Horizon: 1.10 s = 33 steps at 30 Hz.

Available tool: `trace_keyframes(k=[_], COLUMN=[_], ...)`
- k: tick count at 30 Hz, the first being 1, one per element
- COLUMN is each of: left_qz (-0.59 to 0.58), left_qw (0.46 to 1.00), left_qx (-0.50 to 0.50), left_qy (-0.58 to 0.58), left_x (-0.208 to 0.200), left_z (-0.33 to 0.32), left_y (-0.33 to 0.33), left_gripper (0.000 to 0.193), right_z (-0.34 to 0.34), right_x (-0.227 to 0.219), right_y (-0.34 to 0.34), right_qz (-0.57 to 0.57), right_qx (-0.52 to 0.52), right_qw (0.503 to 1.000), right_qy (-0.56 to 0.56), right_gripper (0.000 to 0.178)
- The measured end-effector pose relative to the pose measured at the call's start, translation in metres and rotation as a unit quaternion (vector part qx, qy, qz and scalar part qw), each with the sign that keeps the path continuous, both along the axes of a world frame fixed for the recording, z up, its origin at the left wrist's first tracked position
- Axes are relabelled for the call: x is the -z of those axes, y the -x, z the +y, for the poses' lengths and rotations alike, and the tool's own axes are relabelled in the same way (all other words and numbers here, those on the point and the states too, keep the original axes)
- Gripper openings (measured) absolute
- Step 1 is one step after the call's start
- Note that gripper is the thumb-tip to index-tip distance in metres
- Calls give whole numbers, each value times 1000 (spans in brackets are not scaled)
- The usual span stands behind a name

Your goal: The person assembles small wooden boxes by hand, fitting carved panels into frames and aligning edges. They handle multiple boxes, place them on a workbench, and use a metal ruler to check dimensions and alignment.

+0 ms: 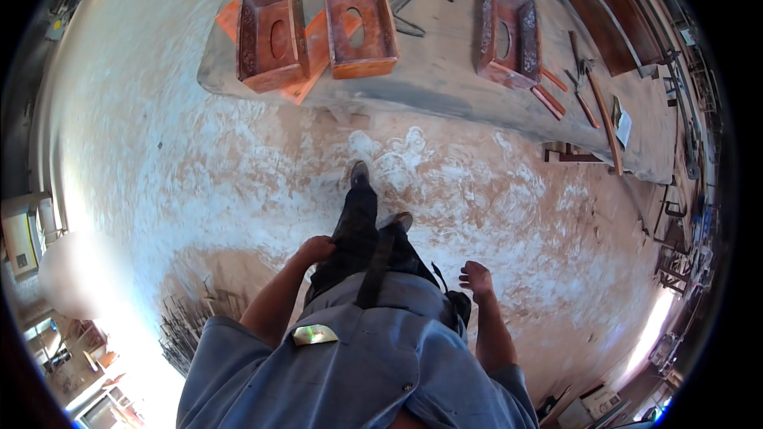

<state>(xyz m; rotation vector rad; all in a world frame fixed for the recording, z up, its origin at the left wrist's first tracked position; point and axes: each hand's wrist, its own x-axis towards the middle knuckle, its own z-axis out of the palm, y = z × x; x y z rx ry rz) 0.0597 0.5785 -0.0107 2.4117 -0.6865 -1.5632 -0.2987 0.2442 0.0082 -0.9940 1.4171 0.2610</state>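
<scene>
Hangs left grip beside the dark trousers, palm side hidden — cannot tell whether clenched or released. Dangles right grip out to the side, loosely curled, apparently released. Faces wooden left box, middle box and right box on the table — well ahead of both, untouched.

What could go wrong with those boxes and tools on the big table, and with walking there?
Someone might slip: the floor has pale streaks, though I can't tell if they're slick. The leftmost box sits by the front edge of the table with orange wood sticking out around it, so a bump could tip it. The long wooden handle reaches near the edge too and might get knocked off.
</scene>
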Motion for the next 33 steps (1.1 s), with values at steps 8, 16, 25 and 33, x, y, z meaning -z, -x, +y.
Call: trace_keyframes(k=[8,16,25,33], left_qz=[-16,-16,-27,-28], left_qw=[999,1000,999,999], left_qx=[-33,-15,-32,-40], left_qy=[25,22,17,11], left_x=[8,13,23,29], left_z=[5,2,8,11], left_y=[2,1,8,12], left_gripper=[41,41,40,41], right_z=[1,3,3,-1], right_x=[-5,-4,-4,3], right_y=[-6,-6,-8,-9], right_qz=[-3,12,6,6], right_qx=[-6,-4,-16,-35], right_qw=[1000,1000,1000,999], right_qy=[0,6,15,-1], right_gripper=[35,38,40,48])
